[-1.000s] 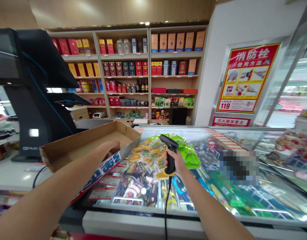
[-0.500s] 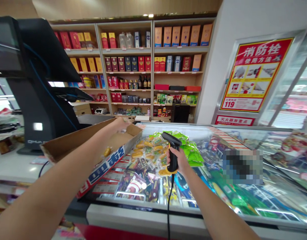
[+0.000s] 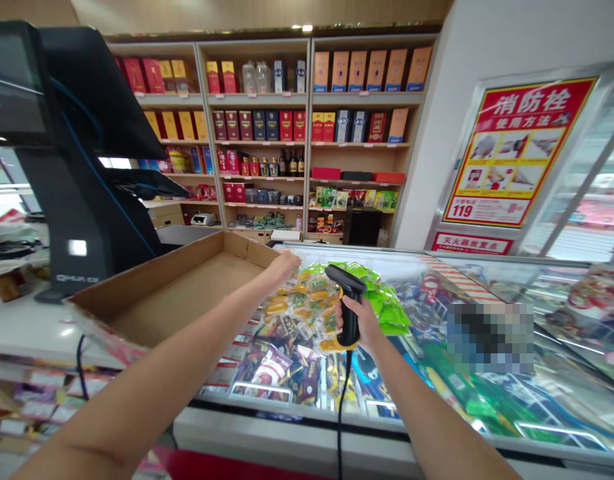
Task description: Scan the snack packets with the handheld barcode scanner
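My right hand (image 3: 359,320) is wrapped around the grip of a black barcode scanner (image 3: 347,280) with yellow trim. Its cable hangs down past the counter's front edge. My left hand (image 3: 288,262) is at the far edge of a pile of clear-wrapped yellow packets (image 3: 301,300) that look like corn cobs. The fingers of that hand are small and partly hidden, so its hold is unclear. Green packets (image 3: 389,310) lie behind and right of the scanner. A shallow cardboard box (image 3: 177,293) stands at left under my left forearm, which hides part of its inside.
A glass-topped freezer (image 3: 287,393) holds many bagged goods under the pile. The black register (image 3: 81,173) rises at left. Shelves (image 3: 259,100) of boxed bottles stand behind. A red fire-hydrant sign (image 3: 521,150) hangs on the right wall. A blurred patch covers something at right.
My left hand has moved right, out of the cardboard box and over to the yellow packets. A yellow packet seen in the box no longer shows. My right hand keeps the scanner in nearly the same place.
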{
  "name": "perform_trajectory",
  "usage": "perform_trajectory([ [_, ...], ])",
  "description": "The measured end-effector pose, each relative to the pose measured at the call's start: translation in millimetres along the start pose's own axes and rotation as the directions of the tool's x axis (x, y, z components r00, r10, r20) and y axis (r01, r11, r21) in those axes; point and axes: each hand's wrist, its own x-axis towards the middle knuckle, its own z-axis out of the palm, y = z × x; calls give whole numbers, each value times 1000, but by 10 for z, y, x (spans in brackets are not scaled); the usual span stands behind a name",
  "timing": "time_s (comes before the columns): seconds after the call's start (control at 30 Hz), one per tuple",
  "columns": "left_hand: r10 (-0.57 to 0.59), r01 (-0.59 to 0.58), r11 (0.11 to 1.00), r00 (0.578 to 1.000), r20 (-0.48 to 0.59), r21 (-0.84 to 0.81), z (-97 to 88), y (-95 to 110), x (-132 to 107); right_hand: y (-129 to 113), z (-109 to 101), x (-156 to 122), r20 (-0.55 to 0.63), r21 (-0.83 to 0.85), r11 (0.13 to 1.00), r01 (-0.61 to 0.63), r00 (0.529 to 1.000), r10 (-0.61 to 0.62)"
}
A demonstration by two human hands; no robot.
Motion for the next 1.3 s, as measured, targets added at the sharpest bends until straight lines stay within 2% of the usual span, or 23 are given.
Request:
perform_trajectory([
  [0.07,-131,137,988,987,89,-66,-56,-24,-22,8,-5,3,5,-3,1000,4,1000,-4],
  [0.1,-155,170,980,978,141,-101,-76,-39,-43,13,-8,4,9,-3,1000,8,1000,-8],
  [0.17,-106,145,973,972,210,-180,-90,-75,-95,20,-10,6,15,-5,1000,11,1000,-11],
  [0.2,-66,112,969,976,208,-221,-83,-98,-121,23,-10,6,17,-6,1000,11,1000,-11],
  [0.3,27,13,936,994,110,-351,-18,-215,-190,22,-8,1,25,-4,1000,11,1000,-11],
  [0.4,54,-41,875,998,14,-483,72,-420,-223,2,-12,-13,43,-31,999,15,999,-14],
  [0.53,98,-110,803,994,-51,-586,119,-733,-183,-54,-36,-39,168,-176,984,-42,983,72],
  [0.63,138,-151,795,988,-66,-587,53,-866,-114,-90,-53,-54,279,-355,934,-49,947,156],
  [0.77,134,-170,825,985,-106,-539,-81,-881,-73,-118,-52,-72,314,-478,878,-5,933,176],
  [0.97,62,-81,894,996,-57,-440,-111,-809,-130,-128,-37,-96,337,-502,865,26,927,167],
  [1.3,100,-103,914,995,-28,-393,-84,-820,-127,-83,-45,-87,365,-535,844,41,912,186],
])
